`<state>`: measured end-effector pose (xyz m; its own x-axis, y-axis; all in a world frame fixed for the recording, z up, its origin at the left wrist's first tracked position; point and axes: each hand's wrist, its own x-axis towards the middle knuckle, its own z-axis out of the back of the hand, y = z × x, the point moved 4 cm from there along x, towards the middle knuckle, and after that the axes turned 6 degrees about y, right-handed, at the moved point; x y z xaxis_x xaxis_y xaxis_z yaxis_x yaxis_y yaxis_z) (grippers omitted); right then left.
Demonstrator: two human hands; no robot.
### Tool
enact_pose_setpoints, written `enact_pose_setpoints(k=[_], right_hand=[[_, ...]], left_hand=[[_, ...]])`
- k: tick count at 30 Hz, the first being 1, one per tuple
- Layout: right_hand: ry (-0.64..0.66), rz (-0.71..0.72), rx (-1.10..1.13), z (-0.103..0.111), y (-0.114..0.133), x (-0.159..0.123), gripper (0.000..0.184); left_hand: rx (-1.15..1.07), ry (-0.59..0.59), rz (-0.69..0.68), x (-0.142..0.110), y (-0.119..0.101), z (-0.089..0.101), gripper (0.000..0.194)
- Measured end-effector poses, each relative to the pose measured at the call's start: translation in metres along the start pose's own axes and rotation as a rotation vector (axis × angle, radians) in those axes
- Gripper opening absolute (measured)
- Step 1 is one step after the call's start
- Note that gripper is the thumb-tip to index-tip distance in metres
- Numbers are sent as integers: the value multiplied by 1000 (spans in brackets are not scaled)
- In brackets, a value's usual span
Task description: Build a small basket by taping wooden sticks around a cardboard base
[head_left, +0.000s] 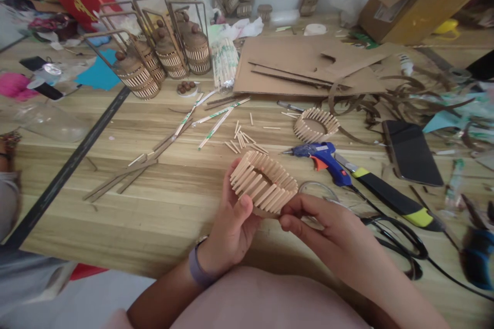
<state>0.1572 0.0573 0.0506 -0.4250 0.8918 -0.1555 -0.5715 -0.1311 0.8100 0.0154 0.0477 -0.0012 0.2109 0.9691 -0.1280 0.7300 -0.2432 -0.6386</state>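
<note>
Both my hands hold a ring of short wooden sticks glued side by side, tilted above the wooden table. My left hand grips its left side, thumb pressed on the sticks. My right hand pinches its right lower edge with the fingertips. A second stick ring lies flat farther back. A blue hot glue gun rests just beyond my right hand. Loose cut sticks lie scattered behind the ring I hold.
Several finished stick lanterns with wire frames stand at the back left. Cardboard sheets and strips lie at the back. A black phone, a yellow-black utility knife, scissors and a black ruler lie around.
</note>
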Motion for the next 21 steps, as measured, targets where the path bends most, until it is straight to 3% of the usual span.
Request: enact_pose_setpoints(k=[4, 13, 21], right_hand=[[-32, 16, -34, 0, 1, 0, 19], [-71, 16, -72, -3, -5, -3, 18], [-248, -8, -102, -4, -1, -1, 18]], left_hand=[[26, -15, 5, 0, -1, -1, 88], [14, 10, -4, 1, 0, 0, 85], [41, -2, -16, 2, -1, -4, 90]])
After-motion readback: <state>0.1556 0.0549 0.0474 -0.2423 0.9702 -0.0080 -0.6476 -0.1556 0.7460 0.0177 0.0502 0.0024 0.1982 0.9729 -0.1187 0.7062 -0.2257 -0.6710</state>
